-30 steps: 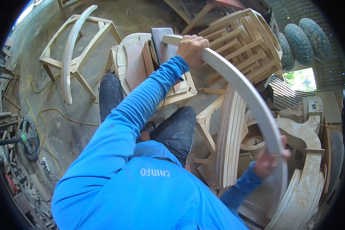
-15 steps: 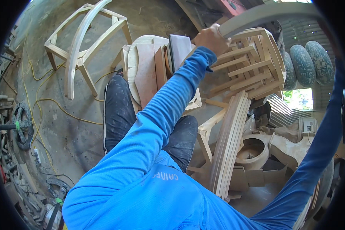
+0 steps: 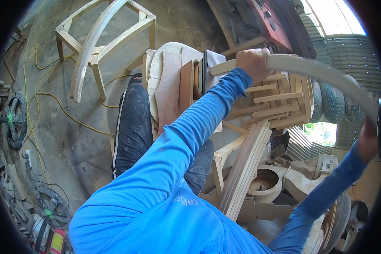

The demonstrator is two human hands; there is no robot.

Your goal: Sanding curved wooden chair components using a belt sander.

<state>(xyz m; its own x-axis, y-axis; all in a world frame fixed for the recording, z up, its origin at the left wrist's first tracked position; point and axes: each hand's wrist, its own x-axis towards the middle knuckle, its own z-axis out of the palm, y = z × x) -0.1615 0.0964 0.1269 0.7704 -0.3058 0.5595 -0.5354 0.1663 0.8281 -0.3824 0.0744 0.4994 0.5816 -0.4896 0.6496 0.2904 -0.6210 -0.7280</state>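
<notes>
A long curved wooden piece (image 3: 321,65) arcs from the middle of the view to the right rim. My left hand (image 3: 253,63) is closed around it near its left end. That end lies against the pale upright belt (image 3: 216,59) of what looks like a sander, set in a wooden bench (image 3: 169,76) in front of my knees. At the right rim my right hand (image 3: 368,139) grips the other end, its fingers partly lost in the dark edge of the picture.
A wooden chair frame (image 3: 110,42) stands at the far left with another curved piece across it. Slatted wooden frames (image 3: 283,95) and a stack of curved strips (image 3: 245,169) lie to the right. A yellow cord (image 3: 67,118) crosses the floor. A round blower housing (image 3: 264,182) sits at lower right.
My left hand and the curved piece have moved right and slightly down in view. The piece's left end now shows against the belt. My right hand has come into view at the right.
</notes>
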